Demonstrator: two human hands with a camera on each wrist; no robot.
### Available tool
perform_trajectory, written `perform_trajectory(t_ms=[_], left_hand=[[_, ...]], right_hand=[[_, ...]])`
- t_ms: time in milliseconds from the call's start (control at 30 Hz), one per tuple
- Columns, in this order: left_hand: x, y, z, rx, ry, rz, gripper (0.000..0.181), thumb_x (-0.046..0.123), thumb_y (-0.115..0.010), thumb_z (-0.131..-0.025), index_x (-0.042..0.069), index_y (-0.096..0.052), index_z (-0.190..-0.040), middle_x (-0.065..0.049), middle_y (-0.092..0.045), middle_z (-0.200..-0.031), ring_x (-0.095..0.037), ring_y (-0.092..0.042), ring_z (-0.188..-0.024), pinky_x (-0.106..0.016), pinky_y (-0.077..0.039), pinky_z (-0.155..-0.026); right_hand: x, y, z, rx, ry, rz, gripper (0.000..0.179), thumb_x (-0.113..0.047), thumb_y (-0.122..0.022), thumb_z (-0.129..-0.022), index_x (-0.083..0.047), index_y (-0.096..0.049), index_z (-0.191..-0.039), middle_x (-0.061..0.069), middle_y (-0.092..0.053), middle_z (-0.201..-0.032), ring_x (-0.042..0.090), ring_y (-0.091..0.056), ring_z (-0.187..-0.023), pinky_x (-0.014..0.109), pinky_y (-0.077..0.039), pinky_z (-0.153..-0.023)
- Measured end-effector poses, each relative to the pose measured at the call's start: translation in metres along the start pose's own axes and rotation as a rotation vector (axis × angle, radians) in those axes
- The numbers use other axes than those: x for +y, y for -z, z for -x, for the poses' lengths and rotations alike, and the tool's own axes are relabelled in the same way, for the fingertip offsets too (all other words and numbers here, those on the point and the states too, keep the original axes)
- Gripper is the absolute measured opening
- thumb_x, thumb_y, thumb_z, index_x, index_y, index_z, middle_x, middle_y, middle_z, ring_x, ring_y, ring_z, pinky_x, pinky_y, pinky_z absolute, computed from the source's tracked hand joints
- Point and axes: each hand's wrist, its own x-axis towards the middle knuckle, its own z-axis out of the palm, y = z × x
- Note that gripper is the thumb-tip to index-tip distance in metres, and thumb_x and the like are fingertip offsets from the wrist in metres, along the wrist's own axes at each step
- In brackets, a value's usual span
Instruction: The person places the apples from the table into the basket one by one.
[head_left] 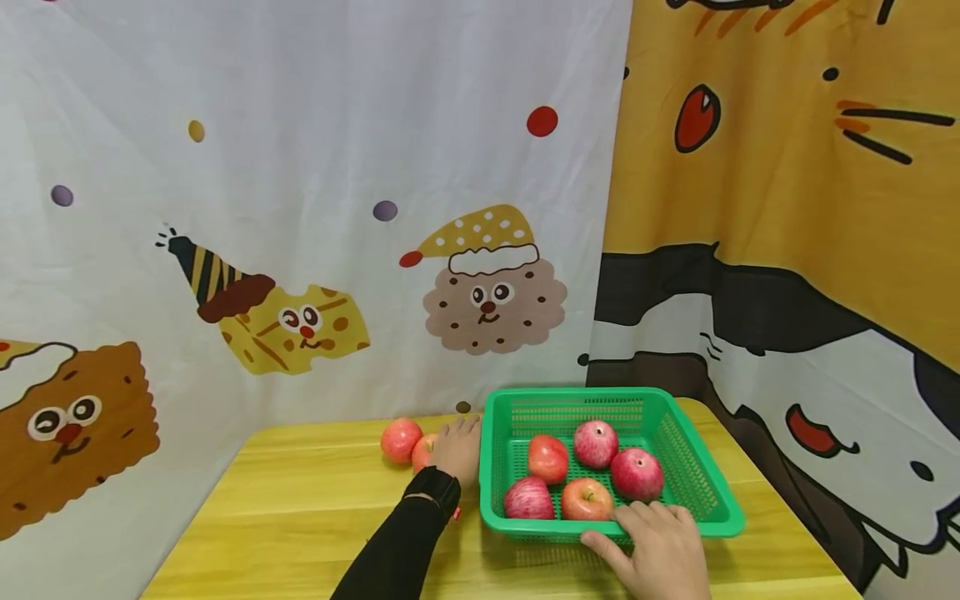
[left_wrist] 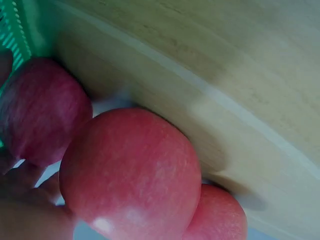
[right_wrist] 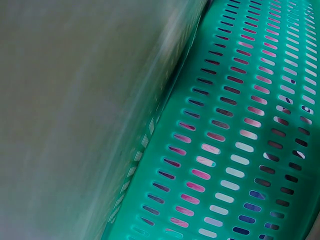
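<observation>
My left hand (head_left: 459,452) is beside the left wall of the green plastic basket (head_left: 720,527). In the left wrist view, its fingers curl about a dark red apple (left_wrist: 45,110) close to the basket; the head view hides this apple behind the hand. Two lighter red apples sit on the table to the left: one apple (head_left: 422,454) right by the hand, another apple (head_left: 401,439) beyond it. With its fingers over the front rim and the thumb outside, my right hand (head_left: 663,550) holds the basket. Several apples lie inside, including a yellowish-red apple (head_left: 587,500) near the front.
The basket stands on the right part of a wooden table (head_left: 300,517). A printed cloth curtain (head_left: 300,208) hangs behind the table and along its right side. Slots in the basket's wall (right_wrist: 225,130) show pink apple skin through them.
</observation>
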Motion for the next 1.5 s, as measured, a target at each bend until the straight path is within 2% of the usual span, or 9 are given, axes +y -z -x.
perform_trajectory(t_ms=[167, 433, 633, 767, 900, 1067, 1267, 1400, 1500], left_hand=[[0.0, -0.005, 0.003, 0.088, 0.007, -0.064, 0.031, 0.01, -0.052, -0.108, 0.01, -0.069, -0.135, -0.009, -0.072, -0.135, -0.037, -0.061, -0.138, -0.062, -0.045, -0.119], [-0.002, 0.008, 0.041, 0.197, -0.158, -0.21, 0.044, 0.034, -0.088, -0.081, 0.014, -0.07, -0.116, -0.005, -0.077, -0.113, -0.033, -0.065, -0.132, -0.053, -0.046, -0.121], [0.004, 0.021, 0.078, 0.144, -0.232, -0.056, 0.049, 0.044, -0.091, -0.072, 0.017, -0.062, -0.101, 0.003, -0.059, -0.092, -0.016, -0.059, -0.088, -0.031, -0.057, -0.085], [0.009, 0.036, 0.102, 0.004, -0.197, 0.081, 0.061, 0.045, -0.094, -0.073, 0.015, -0.065, -0.118, 0.001, -0.057, -0.102, -0.014, -0.054, -0.089, -0.028, -0.057, -0.077], [0.011, 0.047, 0.122, -0.071, -0.157, 0.173, 0.074, 0.044, -0.095, -0.074, 0.015, -0.064, -0.134, -0.004, -0.066, -0.118, -0.019, -0.062, -0.104, -0.035, -0.061, -0.089], [0.005, 0.049, 0.137, 0.042, -0.04, 0.275, 0.076, 0.04, -0.095, -0.076, 0.015, -0.059, -0.138, -0.005, -0.066, -0.126, -0.022, -0.062, -0.113, -0.039, -0.062, -0.091], [0.011, 0.068, 0.116, 0.435, 0.107, 0.467, 0.074, 0.028, -0.096, -0.078, 0.009, -0.058, -0.139, -0.006, -0.067, -0.124, -0.02, -0.064, -0.111, -0.041, -0.062, -0.09], [0.03, 0.085, 0.087, 0.458, 0.028, 0.552, 0.073, 0.03, -0.092, -0.083, 0.008, -0.056, -0.143, -0.007, -0.065, -0.132, -0.021, -0.063, -0.118, -0.042, -0.062, -0.095], [0.045, 0.086, 0.068, 0.385, -0.061, 0.575, 0.074, 0.033, -0.09, -0.087, 0.011, -0.054, -0.148, -0.009, -0.063, -0.139, -0.025, -0.062, -0.124, -0.043, -0.061, -0.1]], right_hand=[[-0.002, -0.001, -0.001, 0.021, 0.009, -0.009, 0.054, -0.077, -0.076, -0.078, -0.025, -0.078, -0.086, -0.011, -0.069, -0.079, 0.014, -0.061, -0.074, 0.04, -0.047, -0.075], [-0.003, 0.001, -0.002, -0.007, -0.007, -0.009, 0.054, -0.077, -0.076, -0.079, -0.024, -0.078, -0.087, -0.01, -0.069, -0.079, 0.014, -0.062, -0.075, 0.04, -0.047, -0.076], [0.0, -0.001, 0.001, -0.005, -0.001, 0.007, 0.057, -0.08, -0.074, -0.079, -0.023, -0.078, -0.086, -0.01, -0.069, -0.077, 0.014, -0.062, -0.072, 0.039, -0.048, -0.073], [0.001, -0.002, 0.001, 0.007, 0.012, 0.012, 0.057, -0.08, -0.074, -0.078, -0.024, -0.078, -0.085, -0.011, -0.069, -0.077, 0.014, -0.062, -0.071, 0.038, -0.047, -0.071], [0.0, -0.001, -0.001, 0.003, 0.014, 0.013, 0.056, -0.079, -0.074, -0.078, -0.024, -0.078, -0.086, -0.011, -0.07, -0.077, 0.014, -0.063, -0.072, 0.038, -0.047, -0.072], [-0.001, 0.0, -0.002, -0.022, 0.006, 0.017, 0.055, -0.08, -0.073, -0.079, -0.025, -0.079, -0.087, -0.012, -0.069, -0.077, 0.013, -0.062, -0.072, 0.038, -0.047, -0.072], [0.0, 0.001, -0.003, -0.005, 0.011, 0.016, 0.056, -0.08, -0.074, -0.078, -0.024, -0.078, -0.086, -0.011, -0.069, -0.077, 0.013, -0.062, -0.072, 0.038, -0.047, -0.072], [0.0, 0.002, -0.003, -0.021, 0.004, 0.023, 0.057, -0.081, -0.073, -0.078, -0.025, -0.078, -0.086, -0.012, -0.068, -0.077, 0.013, -0.061, -0.072, 0.039, -0.047, -0.071], [-0.001, 0.002, -0.003, -0.057, -0.007, 0.027, 0.056, -0.081, -0.073, -0.079, -0.025, -0.078, -0.087, -0.012, -0.068, -0.078, 0.013, -0.061, -0.073, 0.04, -0.048, -0.072]])
